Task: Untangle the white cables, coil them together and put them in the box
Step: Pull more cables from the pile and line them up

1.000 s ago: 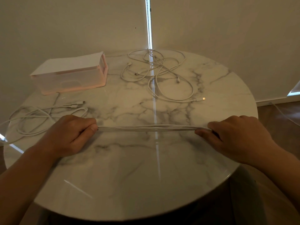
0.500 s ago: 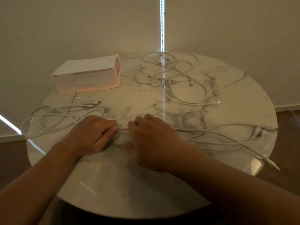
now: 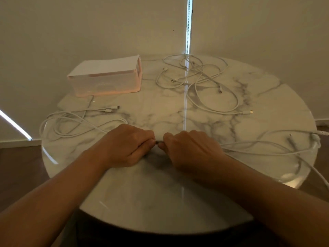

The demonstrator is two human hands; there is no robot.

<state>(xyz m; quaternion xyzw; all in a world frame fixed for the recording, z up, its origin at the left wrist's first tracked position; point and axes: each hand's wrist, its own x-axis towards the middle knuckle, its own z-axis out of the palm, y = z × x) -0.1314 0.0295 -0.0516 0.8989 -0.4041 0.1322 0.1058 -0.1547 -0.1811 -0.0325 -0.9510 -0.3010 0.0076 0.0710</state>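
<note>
My left hand and my right hand sit almost touching at the middle of the round marble table, both pinching a bundle of white cables. The bundle's loose loops trail left of my left hand, and its other ends spread right toward the table's edge. A separate tangle of white cables lies at the back of the table. The pale pink translucent box stands at the back left, lying on its side with its opening facing right.
The table's right edge has cable plugs hanging over it. Plain walls stand close behind the table, with a bright vertical light strip in the corner. Wooden floor shows at the left.
One second ago my hands held the bundle stretched wide apart. My right hand has slid left along it to meet my left hand, leaving the cables' right ends loose on the table.
</note>
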